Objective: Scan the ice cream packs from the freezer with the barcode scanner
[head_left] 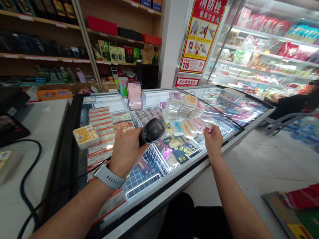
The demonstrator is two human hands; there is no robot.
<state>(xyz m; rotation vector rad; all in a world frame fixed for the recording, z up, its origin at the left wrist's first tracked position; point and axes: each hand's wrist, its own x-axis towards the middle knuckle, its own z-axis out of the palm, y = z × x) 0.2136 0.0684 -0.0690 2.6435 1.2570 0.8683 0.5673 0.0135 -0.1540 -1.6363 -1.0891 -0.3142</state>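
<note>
Scanner (152,131), rounded black plastic, gripped by left hand (124,152); right hand (213,139) pinches glossy packet (201,124).

- Glass lid (141,186) closed over the freezer, barring reach to the wire baskets (149,164) beneath.
- Stacked packets (182,106) crowding the lid ahead of the right hand (213,140).
- Open air above the lid between left hand (124,152) and right hand.
- Bare white counter (45,122) at left, crossed by a black cable (28,174).

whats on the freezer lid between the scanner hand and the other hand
In the head view, dark packets under the glass lid lie between the left hand and right hand.
</note>
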